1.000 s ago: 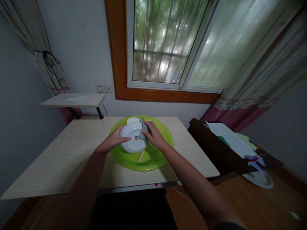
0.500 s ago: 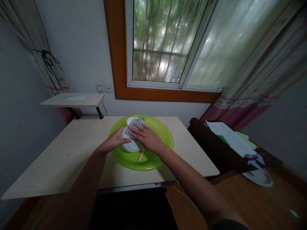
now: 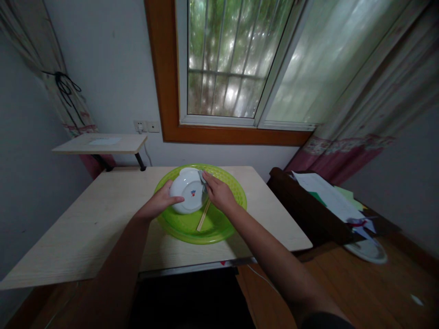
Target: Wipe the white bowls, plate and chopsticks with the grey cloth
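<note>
My left hand point(image 3: 160, 201) grips the left side of a white bowl point(image 3: 185, 201), thumb lying across the face toward me. That face has a round ring and a small blue and red mark. At the bowl's right edge, my right hand point(image 3: 219, 193) pinches a grey cloth point(image 3: 202, 177), mostly covered by the fingers. Another white dish point(image 3: 188, 171) shows in part just behind the bowl. Both hands are over a green plastic basket point(image 3: 200, 238), where a pair of wooden chopsticks point(image 3: 203, 218) lies below my right hand.
The basket stands on a pale wooden table point(image 3: 113, 219). A small raised shelf point(image 3: 103, 144) with a paper on it is at the back left. To the right, a dark brown piece of furniture point(image 3: 302, 205) holds papers point(image 3: 329, 192). The window is behind.
My right hand, with the cloth, has slid from across the bowl's face to its right edge. The mark and more of the chopsticks now show. My left hand keeps its hold.
</note>
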Available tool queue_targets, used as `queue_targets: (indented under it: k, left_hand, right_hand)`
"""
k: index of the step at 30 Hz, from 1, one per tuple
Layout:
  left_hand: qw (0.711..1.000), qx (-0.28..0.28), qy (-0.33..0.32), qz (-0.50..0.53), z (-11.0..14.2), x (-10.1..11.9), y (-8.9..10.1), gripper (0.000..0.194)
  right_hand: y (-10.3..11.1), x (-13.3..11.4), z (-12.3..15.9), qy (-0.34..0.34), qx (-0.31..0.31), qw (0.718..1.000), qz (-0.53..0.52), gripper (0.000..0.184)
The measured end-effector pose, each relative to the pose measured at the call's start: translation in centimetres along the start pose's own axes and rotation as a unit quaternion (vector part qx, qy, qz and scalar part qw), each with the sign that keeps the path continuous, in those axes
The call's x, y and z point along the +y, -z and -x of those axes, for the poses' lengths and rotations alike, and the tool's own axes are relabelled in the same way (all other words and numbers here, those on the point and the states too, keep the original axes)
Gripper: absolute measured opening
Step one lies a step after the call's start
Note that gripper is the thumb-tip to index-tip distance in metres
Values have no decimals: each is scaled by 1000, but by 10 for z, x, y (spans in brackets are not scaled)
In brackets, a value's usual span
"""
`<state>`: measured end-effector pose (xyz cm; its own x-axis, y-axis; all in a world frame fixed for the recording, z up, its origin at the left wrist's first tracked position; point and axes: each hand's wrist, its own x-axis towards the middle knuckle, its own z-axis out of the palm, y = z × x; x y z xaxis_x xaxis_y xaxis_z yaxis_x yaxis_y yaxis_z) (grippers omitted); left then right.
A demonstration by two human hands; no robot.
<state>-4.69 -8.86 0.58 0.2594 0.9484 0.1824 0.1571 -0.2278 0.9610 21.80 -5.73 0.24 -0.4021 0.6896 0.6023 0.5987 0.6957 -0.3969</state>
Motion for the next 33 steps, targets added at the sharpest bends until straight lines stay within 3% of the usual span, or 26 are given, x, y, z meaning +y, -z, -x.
queue_targets:
  k: [4,11,14,19,25,28,33]
  left_hand:
    - [1000,-10,2,-16,-2,-3,0,66]
    - [999,-47,-14,-11,-2,-6,-3,67]
    - [998,-48,-19,-22,-2,-8,-2,67]
    - [997,-33,-1,-63,-2,-9,2,58]
    - [999,-16,7,-38,0,-7,3,62]
    - [999,-18,7,-30,0,-6,2,61]
    - [997,-37,7,-62,-1,-6,2,53]
  right_hand:
    - [3,-15,-1,89,-17,996,16,57]
    - [13,-43,-4,226,-115,966,42,59]
    - [12,-42,-5,199,-99,974,30,56]
    - [6,-21,-6,66,-26,997,-15,51]
    - [6,-2,-5,-72,23,996,-54,52]
    - [7,-3,-4,-56,22,997,-54,52]
    - [9,-19,-4,62,-19,998,-5,53]
